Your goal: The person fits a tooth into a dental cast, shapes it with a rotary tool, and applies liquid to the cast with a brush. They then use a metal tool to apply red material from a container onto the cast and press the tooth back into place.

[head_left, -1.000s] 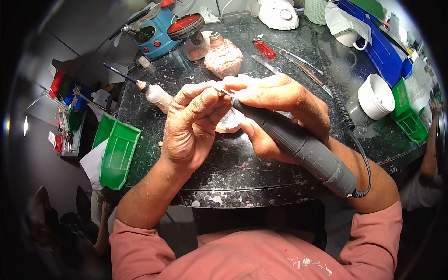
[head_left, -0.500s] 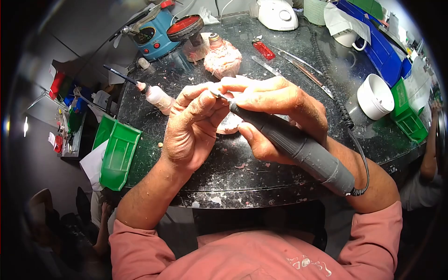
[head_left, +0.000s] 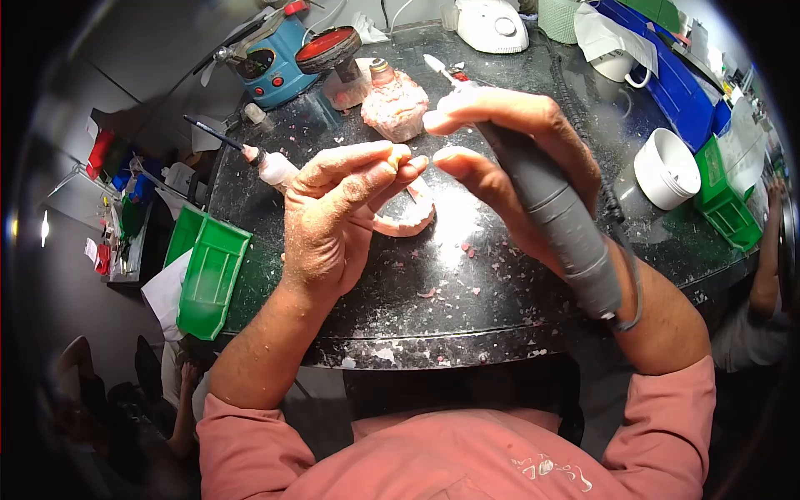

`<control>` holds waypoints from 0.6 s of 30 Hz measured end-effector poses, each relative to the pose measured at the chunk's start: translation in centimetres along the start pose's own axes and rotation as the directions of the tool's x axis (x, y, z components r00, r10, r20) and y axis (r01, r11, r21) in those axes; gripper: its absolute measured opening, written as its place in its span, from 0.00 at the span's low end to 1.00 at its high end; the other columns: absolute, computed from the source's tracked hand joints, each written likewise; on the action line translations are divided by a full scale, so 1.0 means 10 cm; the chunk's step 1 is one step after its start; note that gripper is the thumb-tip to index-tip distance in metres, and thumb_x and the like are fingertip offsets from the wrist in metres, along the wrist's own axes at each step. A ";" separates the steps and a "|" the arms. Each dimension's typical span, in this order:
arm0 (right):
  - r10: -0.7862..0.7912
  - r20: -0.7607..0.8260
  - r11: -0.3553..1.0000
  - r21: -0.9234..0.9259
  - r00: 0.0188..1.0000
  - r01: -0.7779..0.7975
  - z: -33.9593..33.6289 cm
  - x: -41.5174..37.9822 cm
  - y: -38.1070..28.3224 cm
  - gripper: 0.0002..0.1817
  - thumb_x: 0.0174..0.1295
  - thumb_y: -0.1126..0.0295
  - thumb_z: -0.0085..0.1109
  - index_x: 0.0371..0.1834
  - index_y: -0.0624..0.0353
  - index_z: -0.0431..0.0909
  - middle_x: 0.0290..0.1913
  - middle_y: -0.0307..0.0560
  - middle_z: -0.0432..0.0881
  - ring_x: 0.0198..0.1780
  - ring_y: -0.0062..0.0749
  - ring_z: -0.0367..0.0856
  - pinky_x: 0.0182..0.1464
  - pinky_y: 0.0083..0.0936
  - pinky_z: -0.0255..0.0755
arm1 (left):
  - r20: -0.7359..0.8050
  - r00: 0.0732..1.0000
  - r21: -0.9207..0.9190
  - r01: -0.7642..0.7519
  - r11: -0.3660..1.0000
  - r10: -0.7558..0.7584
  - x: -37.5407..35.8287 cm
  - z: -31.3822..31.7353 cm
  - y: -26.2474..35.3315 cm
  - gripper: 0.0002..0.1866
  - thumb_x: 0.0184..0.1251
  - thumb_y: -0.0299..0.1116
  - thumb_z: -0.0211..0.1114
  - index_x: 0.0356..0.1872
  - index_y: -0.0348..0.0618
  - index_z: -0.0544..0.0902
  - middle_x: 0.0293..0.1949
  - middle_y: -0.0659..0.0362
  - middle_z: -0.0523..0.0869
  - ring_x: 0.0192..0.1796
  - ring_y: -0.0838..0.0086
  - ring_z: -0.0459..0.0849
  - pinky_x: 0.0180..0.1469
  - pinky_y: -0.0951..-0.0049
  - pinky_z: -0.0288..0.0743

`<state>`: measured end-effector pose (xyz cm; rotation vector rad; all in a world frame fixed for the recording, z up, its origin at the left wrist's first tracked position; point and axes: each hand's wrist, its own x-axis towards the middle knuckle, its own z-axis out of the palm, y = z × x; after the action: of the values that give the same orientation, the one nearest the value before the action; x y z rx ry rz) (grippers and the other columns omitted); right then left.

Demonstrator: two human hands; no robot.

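Left hand closed round a curved pink acrylic denture plate, thumb and forefinger pinching its upper edge, the arch showing below the fingertips just above the speckled black stone bench. Right hand wrapped shut about a grey cylindrical rotary handpiece, burr tip pointing up and away from the plate, clear of it. Scattered under both hands, pink shavings on the bench. Behind the left fingers, a small pink squeeze bottle with a dark brush; beyond, a lumpy pink wax-coated burner and a blue bench motor. Off to the right, a white round plastic tub; at the left edge, a green plastic bin.
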<state>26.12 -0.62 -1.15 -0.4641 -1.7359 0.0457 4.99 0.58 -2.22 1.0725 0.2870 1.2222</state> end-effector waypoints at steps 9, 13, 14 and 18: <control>0.021 0.043 0.997 0.071 0.999 -0.024 0.06 -0.03 -0.05 0.20 0.54 0.80 0.70 0.52 0.57 0.82 0.44 0.44 0.87 0.45 0.35 0.87 0.48 0.28 0.79 | -0.104 0.991 0.294 -0.053 0.954 0.087 0.02 0.18 0.05 0.28 0.59 0.15 0.69 0.62 0.32 0.73 0.44 0.46 0.88 0.49 0.68 0.88 0.57 0.68 0.80; -0.008 0.031 0.997 0.076 0.999 0.006 0.10 -0.05 0.04 0.20 0.54 0.80 0.69 0.51 0.57 0.82 0.43 0.43 0.86 0.45 0.35 0.86 0.48 0.29 0.78 | -0.144 0.990 0.257 0.031 0.966 0.007 0.03 0.20 0.08 0.30 0.58 0.15 0.69 0.64 0.31 0.72 0.47 0.45 0.87 0.50 0.66 0.88 0.54 0.68 0.83; 0.028 0.033 0.995 0.094 0.999 -0.031 0.09 -0.06 0.03 0.19 0.55 0.80 0.68 0.51 0.57 0.82 0.43 0.43 0.86 0.45 0.35 0.86 0.48 0.29 0.78 | -0.155 0.987 0.215 0.078 0.973 -0.045 0.02 0.21 0.08 0.29 0.59 0.16 0.68 0.64 0.31 0.72 0.47 0.45 0.87 0.50 0.66 0.88 0.52 0.67 0.85; 0.061 0.002 0.993 0.100 0.998 -0.061 0.11 -0.05 0.01 0.18 0.56 0.80 0.67 0.51 0.56 0.81 0.42 0.43 0.86 0.45 0.34 0.87 0.48 0.28 0.79 | -0.175 0.981 0.189 0.121 0.975 -0.088 0.00 0.21 0.06 0.26 0.62 0.19 0.67 0.63 0.31 0.72 0.48 0.45 0.87 0.49 0.67 0.88 0.46 0.66 0.89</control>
<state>25.19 -0.50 -1.91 -0.4433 -1.7098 0.1760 6.10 -0.49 -0.66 1.1131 0.5977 1.2077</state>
